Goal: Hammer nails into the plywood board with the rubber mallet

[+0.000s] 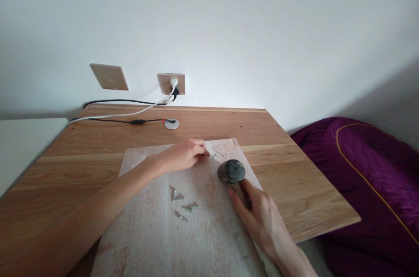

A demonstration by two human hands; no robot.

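My right hand (262, 209) is wrapped round the wooden handle of a mallet with a dark, rubber-looking head (231, 171), raised over the right side of a pale, worn board (147, 233). Near the board's far edge, my left hand (186, 154) is closed in a pinch; what its fingertips hold is too small to make out. Just right of those fingertips is a small metal screw or nail (214, 155), with another (225, 154) beyond it. Several loose screws or nails (181, 216) lie around the middle of the board, between my two arms.
The board rests on a wooden desk (314, 194) against a white wall. White and black cables run from a wall socket (163, 82) to the left, past a round cable grommet (172, 124). A purple cloth-covered thing (369, 172) stands right; a white surface (26, 146) adjoins left.
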